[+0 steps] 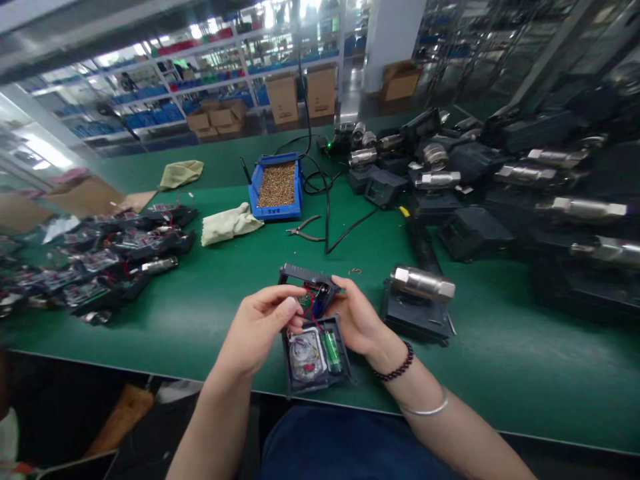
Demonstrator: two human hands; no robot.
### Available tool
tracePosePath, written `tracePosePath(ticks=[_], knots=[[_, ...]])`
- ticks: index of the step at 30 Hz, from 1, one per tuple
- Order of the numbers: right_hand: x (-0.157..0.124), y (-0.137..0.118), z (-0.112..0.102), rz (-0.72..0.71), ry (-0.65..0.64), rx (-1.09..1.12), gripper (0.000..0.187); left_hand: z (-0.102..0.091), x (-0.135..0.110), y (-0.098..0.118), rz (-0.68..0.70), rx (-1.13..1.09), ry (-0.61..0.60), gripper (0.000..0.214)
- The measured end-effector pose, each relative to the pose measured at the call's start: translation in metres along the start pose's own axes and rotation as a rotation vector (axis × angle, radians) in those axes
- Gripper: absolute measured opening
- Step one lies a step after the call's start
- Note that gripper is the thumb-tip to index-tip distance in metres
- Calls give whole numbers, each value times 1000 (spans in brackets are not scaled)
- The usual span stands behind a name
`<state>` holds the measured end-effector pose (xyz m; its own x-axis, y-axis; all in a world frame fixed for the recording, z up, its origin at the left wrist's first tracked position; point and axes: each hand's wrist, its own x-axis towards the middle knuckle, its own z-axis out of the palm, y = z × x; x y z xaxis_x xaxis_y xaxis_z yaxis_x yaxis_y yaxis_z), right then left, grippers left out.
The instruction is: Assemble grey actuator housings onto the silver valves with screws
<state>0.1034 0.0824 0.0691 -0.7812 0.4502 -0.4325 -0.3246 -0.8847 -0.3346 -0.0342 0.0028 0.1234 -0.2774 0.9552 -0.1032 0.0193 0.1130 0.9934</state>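
Both hands hold an opened black case (313, 363) low in the middle of the frame.
The left hand (260, 321) pinches its fingertips at the red wires inside; the right hand (357, 321) grips the raised lid (306, 275) from the other side. A green battery (332, 352) sits in the lower half, at the table's (200, 313) near edge. Pliers (303, 231) lie above.

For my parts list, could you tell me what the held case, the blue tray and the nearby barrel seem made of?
The case looks like matt black moulded plastic: dull, with a ribbed edge. The blue tray seems plastic too: even colour, thin walls. The barrel is probably brushed metal, judging by its silvery sheen and bright highlights.
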Motion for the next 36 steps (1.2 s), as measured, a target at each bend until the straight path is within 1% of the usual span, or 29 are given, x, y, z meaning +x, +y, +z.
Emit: tracePosePath(ticks=[2, 4, 6, 8, 10, 12, 13, 15, 17, 19, 21, 23, 25, 27, 28, 32, 34, 36], knots=[[-2, 0, 0, -3, 8, 0, 32, 0, 0, -2, 6, -23, 23, 30], [-3, -1, -1, -10, 19, 3, 30, -1, -2, -3, 88, 134, 112, 24], [-4, 0, -1, -30, 29, 11, 28, -1, -3, -2, 258, 398, 250, 13], [-4, 0, -1, -59, 44, 20, 27, 1, -5, -2, 450, 621, 384, 8], [-5, 1, 0, -81, 50, 21, 27, 5, -10, -3, 556, 720, 434, 10], [-6, 2, 1, -81, 43, 6, 27, 12, -17, -5, 560, 736, 418, 15], [-6, 2, 2, -77, 38, -3, 28, 17, -22, -6, 548, 736, 392, 16], [-6, 2, 2, -71, 38, -19, 28, 27, -31, -9, 533, 726, 315, 17], [-6, 1, 3, -71, 53, -31, 29, 36, -40, -12, 550, 720, 217, 17], [-6, 1, 4, -71, 69, -37, 30, 43, -46, -15, 590, 749, 174, 14], [-6, 1, 4, -72, 85, -35, 29, 47, -50, -17, 613, 823, 215, 11], [-6, 1, 5, -77, 98, -23, 28, 49, -51, -19, 628, 909, 281, 14], [-6, 2, 5, -83, 112, -11, 27, 50, -51, -21, 671, 988, 335, 16], [-6, 2, 4, -89, 121, 0, 25, 53, -52, -23, 709, 1074, 350, 16], [-6, 2, 4, -91, 124, 5, 24, 55, -52, -23, 710, 1125, 335, 16], [-6, 2, 5, -106, 127, 19, 24, 63, -54, -22, 656, 1331, 187, 23], [-6, 2, 5, -118, 130, 19, 24, 64, -56, -21, 627, 1375, 98, 22], [-6, 3, 5, -126, 131, 13, 24, 63, -58, -19, 604, 1378, 22, 17]])
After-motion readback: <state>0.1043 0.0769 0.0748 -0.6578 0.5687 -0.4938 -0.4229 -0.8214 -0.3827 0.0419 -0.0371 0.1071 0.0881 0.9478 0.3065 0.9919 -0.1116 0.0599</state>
